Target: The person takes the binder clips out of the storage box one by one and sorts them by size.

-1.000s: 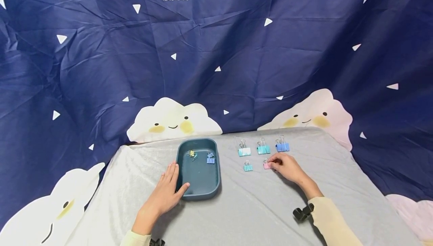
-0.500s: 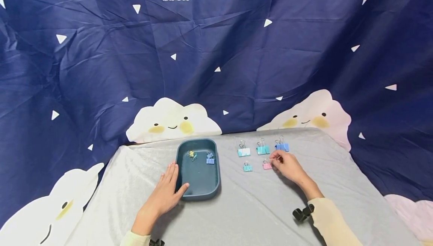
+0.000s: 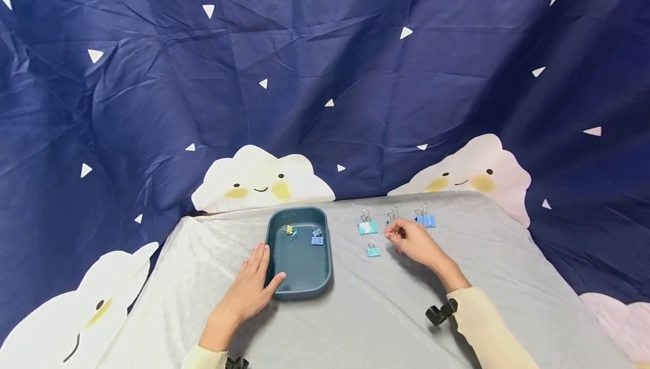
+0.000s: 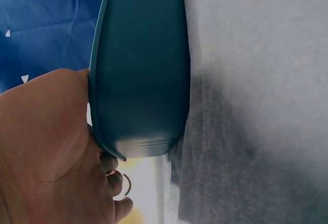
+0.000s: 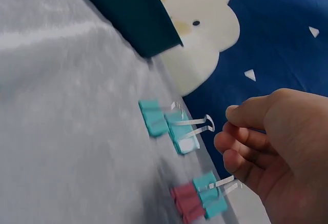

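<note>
My left hand (image 3: 247,295) rests against the left side of a dark teal bin (image 3: 299,294), its fingers straight along the rim and the thumb over the near corner. My right hand (image 3: 418,242) hovers over the binder clips, fingers loosely bent and holding nothing. Beneath it a small pink binder clip (image 5: 187,203) and a larger turquoise one (image 5: 210,196) are partly hidden in the head view. Left of the hand stand a white-and-turquoise binder clip (image 3: 368,228) and a small turquoise binder clip (image 3: 373,252). A blue binder clip (image 3: 426,221) stands behind it.
Inside the bin lie small blue binder clips (image 3: 317,240), a yellow clip (image 3: 289,229) and a thin teal piece (image 3: 293,236). Grey cloth (image 3: 365,318) covers the table. A dark blue curtain (image 3: 325,75) hangs behind the table's far edge.
My right hand has let go of the small pink binder clip, leaving it standing on the cloth, and has moved left over it. My left hand and the bin stay put.
</note>
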Demonstrator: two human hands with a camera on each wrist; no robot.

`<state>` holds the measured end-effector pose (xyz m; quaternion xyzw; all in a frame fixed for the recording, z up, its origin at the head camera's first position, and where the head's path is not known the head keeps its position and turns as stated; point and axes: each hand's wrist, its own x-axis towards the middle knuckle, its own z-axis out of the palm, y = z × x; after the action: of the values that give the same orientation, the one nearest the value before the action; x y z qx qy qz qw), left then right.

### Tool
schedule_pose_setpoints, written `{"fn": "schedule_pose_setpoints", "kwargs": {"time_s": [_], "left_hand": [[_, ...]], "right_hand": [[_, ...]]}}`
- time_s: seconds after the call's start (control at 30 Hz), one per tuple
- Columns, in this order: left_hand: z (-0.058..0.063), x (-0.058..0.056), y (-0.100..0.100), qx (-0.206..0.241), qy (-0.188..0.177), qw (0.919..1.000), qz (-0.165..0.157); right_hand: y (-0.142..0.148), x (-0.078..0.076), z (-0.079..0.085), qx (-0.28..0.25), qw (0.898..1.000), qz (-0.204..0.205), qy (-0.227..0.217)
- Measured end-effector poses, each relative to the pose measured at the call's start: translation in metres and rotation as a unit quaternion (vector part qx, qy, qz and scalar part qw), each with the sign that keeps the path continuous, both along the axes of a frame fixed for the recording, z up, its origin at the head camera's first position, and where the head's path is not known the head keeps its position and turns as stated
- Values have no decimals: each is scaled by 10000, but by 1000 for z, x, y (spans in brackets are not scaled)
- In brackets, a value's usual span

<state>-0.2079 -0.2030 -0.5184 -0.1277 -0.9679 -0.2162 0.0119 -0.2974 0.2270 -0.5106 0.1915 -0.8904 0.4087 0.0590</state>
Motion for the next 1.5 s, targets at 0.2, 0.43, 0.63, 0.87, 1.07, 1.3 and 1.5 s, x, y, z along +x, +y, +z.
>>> {"fn": "schedule_pose_setpoints", "kwargs": {"time_s": [0.2, 0.43, 0.63, 0.87, 1.07, 1.3, 1.5], "left_hand": [[0, 1, -1, 192, 142, 9997, -40], [-7, 0, -4, 294, 423, 9985, -167], [-1, -1, -1, -82, 62, 9999, -13], [-2, -1, -1, -102, 99, 9999, 15], [1, 0, 0, -14, 156, 9999, 9], [-1, -1, 0, 52, 240, 9997, -11], [-1, -2, 0, -35, 71, 10000, 34]], "right_hand": [[-25, -7, 10, 349, 9988, 193, 277], [-57, -16, 23, 391, 9969, 625, 274], [-82, -23, 31, 386, 9952, 874, 223], [-103, -33, 36, 535, 9922, 1086, 297], [-121, -38, 43, 741, 9901, 1160, 257], [-141, -47, 52, 1010, 9852, 1343, 346], [-157, -57, 53, 1172, 9800, 1591, 254]]}}
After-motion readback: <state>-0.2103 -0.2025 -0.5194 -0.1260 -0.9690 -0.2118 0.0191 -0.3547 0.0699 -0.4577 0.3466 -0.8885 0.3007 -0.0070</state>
